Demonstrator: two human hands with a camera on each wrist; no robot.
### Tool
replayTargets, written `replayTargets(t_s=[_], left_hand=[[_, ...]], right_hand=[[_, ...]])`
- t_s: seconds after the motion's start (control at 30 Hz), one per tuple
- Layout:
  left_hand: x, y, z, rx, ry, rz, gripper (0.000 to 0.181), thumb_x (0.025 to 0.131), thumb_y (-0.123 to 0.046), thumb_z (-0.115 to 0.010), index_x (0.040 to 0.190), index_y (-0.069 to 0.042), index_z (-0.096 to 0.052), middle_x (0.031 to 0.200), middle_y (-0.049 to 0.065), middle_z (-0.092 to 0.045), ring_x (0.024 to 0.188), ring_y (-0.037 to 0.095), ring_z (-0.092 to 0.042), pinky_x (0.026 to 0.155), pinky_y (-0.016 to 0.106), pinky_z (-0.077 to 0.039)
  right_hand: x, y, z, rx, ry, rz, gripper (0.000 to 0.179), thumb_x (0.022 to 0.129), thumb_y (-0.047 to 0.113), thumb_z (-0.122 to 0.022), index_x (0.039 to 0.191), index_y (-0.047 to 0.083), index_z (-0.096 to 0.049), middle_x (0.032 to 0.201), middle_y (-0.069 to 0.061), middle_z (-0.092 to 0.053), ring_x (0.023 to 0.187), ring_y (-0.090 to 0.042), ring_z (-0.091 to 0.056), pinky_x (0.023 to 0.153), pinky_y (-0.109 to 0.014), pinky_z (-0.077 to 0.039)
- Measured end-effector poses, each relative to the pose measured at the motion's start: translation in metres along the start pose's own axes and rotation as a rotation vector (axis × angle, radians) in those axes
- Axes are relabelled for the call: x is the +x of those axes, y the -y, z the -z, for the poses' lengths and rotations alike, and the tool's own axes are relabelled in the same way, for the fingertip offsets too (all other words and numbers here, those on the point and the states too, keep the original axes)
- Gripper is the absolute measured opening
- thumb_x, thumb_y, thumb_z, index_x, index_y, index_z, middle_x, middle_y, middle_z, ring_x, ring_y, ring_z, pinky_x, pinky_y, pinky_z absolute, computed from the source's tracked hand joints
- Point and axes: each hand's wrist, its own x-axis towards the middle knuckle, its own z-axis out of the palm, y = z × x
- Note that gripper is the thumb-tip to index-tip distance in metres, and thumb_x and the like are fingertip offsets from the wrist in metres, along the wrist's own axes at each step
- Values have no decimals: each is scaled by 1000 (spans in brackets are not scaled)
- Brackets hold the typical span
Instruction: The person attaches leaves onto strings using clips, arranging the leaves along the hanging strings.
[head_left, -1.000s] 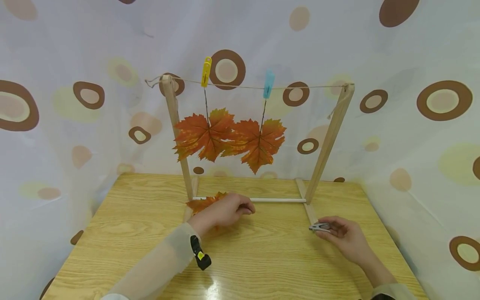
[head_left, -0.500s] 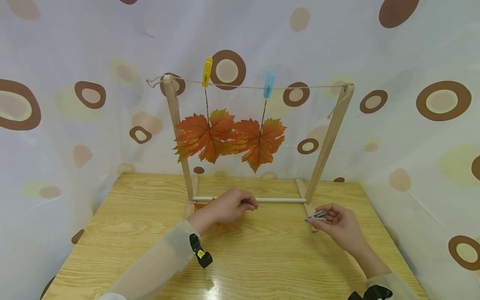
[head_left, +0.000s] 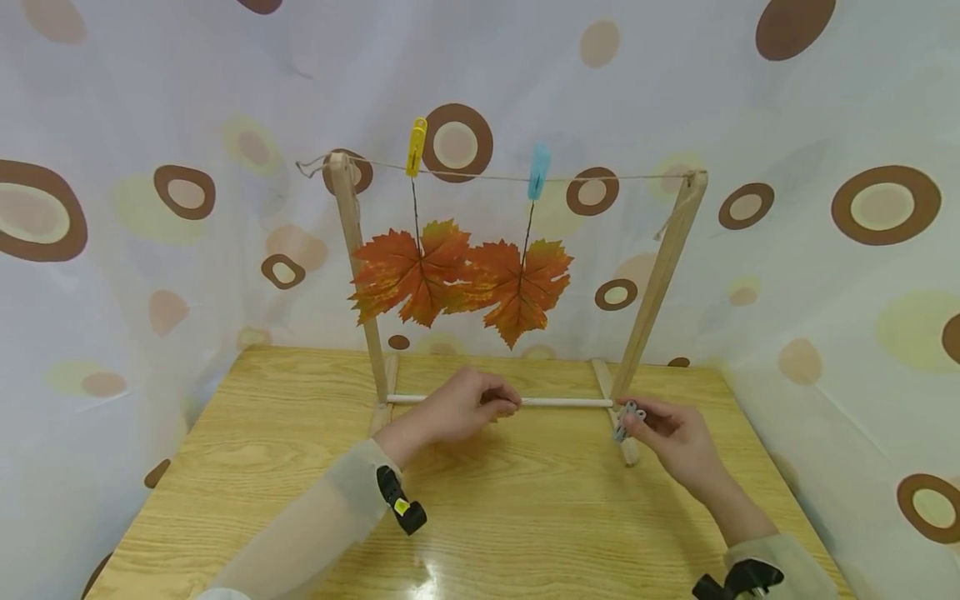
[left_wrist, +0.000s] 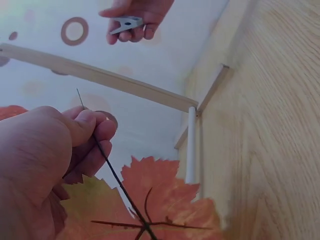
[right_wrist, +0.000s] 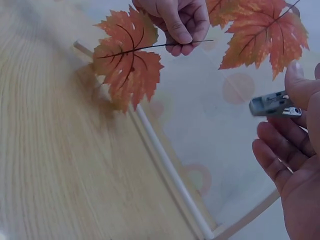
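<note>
My left hand [head_left: 459, 410] pinches the dark stem of an orange artificial maple leaf [left_wrist: 162, 202] between thumb and fingers. The stem's thin end pokes out past the fingertips, and in the head view the hand and forearm hide most of the leaf. In my right hand [head_left: 681, 442] is a grey clothespin [head_left: 628, 420], gripped by thumb and fingers near the frame's right foot. Two similar leaves hang by their stems from a string [head_left: 480, 177]: the left leaf [head_left: 408, 273] under a yellow clothespin [head_left: 416, 147], the right leaf [head_left: 519, 287] under a light blue clothespin [head_left: 538, 172].
A wooden frame holds the string between its left post [head_left: 351, 242] and right post [head_left: 658, 279]. Low down, a white rod [head_left: 566, 402] joins the two sides. The frame stands on a wood-grain table [head_left: 525, 517], with a patterned curtain [head_left: 795, 292] behind and at both sides.
My left hand has risen slightly and shifted right, taking the leaf up with it. The right hand has moved up and a little left, and the clothespin in it has turned from sideways to more upright.
</note>
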Motion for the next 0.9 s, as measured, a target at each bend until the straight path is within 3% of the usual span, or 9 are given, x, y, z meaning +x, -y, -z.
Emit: replayTargets(t_s=[0.13, 0.2, 0.37, 0.5, 0.67, 0.9], left_hand=[[1, -10, 5, -38, -25, 16, 12, 106, -14, -68, 112, -11, -78, 98, -6, -77, 92, 12, -74, 75, 25, -59], [2, -15, 8, -60, -34, 18, 12, 106, -14, -68, 111, -11, -79, 99, -4, -77, 92, 11, -74, 75, 26, -59], [5, -23, 14, -96, -43, -23, 11, 106, -15, -69, 111, -13, -78, 101, 2, -78, 92, 13, -74, 75, 28, -60], [7, -33, 20, -117, -61, -40, 10, 105, -15, -71, 110, -13, -79, 100, 1, -78, 90, 10, -74, 76, 30, -61], [9, -47, 25, -151, -86, -41, 9, 101, -13, -75, 108, -11, -81, 96, 0, -79, 84, 10, -74, 74, 30, -60], [14, -61, 28, -169, -110, -72, 12, 98, -14, -79, 109, -9, -83, 94, -6, -79, 85, 11, -76, 75, 30, -62]], right_hand=[[6, 10, 3, 120, 46, -18, 32, 103, -10, -63, 130, -25, -57, 118, -12, -77, 103, -18, -76, 88, -30, -61], [9, 17, 5, 148, 64, -27, 32, 101, -11, -65, 129, -25, -58, 115, -17, -77, 101, -21, -77, 87, -33, -62], [18, 36, 8, 100, 72, -50, 30, 97, -10, -72, 125, -16, -68, 112, -23, -76, 98, -21, -77, 83, -35, -63], [25, 50, 11, 73, 75, -56, 28, 96, -8, -74, 124, -13, -71, 111, -18, -77, 96, -22, -77, 81, -34, -64], [32, 64, 14, 32, 70, -14, 27, 97, -7, -73, 123, -12, -71, 110, -14, -78, 94, -21, -77, 82, -31, -63], [43, 83, 20, -19, 54, 74, 24, 95, -11, -73, 119, -13, -72, 106, -20, -78, 93, -20, -78, 82, -29, -63]])
